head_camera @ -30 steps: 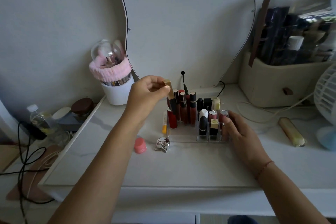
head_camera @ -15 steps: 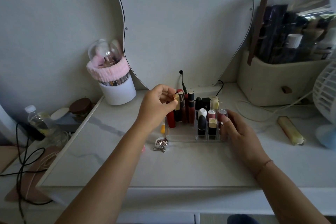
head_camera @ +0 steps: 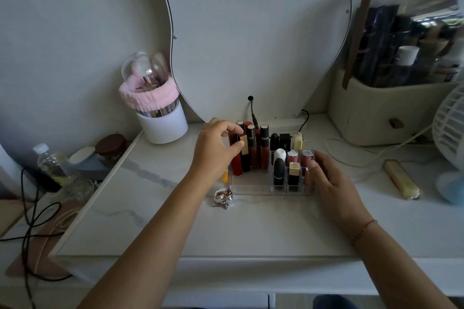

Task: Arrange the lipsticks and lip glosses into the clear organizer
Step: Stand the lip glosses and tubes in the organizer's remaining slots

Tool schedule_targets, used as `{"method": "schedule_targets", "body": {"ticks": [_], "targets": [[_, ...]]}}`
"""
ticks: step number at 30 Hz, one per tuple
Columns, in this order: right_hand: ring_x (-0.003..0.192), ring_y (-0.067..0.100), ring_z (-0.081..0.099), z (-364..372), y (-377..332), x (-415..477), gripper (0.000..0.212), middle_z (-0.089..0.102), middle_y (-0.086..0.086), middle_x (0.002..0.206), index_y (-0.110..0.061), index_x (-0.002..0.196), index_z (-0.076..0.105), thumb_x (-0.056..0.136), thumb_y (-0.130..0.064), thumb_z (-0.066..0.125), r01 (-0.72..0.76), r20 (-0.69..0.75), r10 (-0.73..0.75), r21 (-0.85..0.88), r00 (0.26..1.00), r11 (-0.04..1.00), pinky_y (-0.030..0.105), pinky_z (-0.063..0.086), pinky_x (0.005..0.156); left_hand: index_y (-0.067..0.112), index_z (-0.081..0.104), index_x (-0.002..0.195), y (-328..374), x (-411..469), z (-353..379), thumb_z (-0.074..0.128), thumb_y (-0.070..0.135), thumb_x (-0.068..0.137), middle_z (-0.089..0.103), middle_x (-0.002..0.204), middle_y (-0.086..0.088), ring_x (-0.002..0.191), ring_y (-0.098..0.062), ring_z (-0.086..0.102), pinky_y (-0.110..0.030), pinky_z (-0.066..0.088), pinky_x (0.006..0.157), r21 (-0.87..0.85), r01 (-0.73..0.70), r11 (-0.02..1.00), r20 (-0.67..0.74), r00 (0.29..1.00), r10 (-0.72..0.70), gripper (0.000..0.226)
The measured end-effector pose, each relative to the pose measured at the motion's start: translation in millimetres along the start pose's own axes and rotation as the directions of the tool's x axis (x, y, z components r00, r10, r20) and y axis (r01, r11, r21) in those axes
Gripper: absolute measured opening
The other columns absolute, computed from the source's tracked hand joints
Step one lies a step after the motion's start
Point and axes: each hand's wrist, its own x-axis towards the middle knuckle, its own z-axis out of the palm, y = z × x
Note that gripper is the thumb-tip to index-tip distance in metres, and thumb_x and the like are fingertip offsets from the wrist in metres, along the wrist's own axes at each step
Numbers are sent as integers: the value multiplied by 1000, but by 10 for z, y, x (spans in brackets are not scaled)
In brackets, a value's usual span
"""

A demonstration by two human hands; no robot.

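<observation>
Now left hand (head_camera: 215, 152) pinches the gold-topped lipstick (head_camera: 244, 146) upright; right hand (head_camera: 329, 183) holds the organizer (head_camera: 251, 187).

We're at a home vanity corner — wavy mirror (head_camera: 251, 32) against the wall (head_camera: 62, 32), white table (head_camera: 175, 221), brush pot (head_camera: 164, 128) wearing a pink headband (head_camera: 148, 95), a packed cosmetics case (head_camera: 376, 113) — small fan (head_camera: 449, 128) at the edge.
</observation>
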Motion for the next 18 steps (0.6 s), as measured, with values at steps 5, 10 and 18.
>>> {"method": "schedule_targets", "body": {"ticks": [5,10,18], "targets": [[75,-1,57,-2,-4,-5,40,58,-16,80,-27,128,50,93,-43,41,-12,4,12,5,1000,1000,14,40,65,23,68,84,-116,21,-55,71,21,76,63,86,13,79,-2,51,-3,35,65,-85,52,995,-61,996,-58,9],[76,1,58,-1,-12,-8,37,60,-15,83,-26,126,52,94,-41,42,-14,-6,14,10,1000,1000,17,41,67,18,69,85,-429,129,-114,65,17,80,65,78,7,75,-12,60,-25,45,70,-23,328,945,-117,937,-328,6],[84,2,59,-8,-42,-14,36,65,-11,95,-26,126,53,94,-39,43,-26,-15,26,8,1000,1000,18,42,69,7,71,82,-609,337,100,71,30,75,65,81,-10,75,-25,57,-27,42,68,356,483,800,314,745,-589,23]]}}
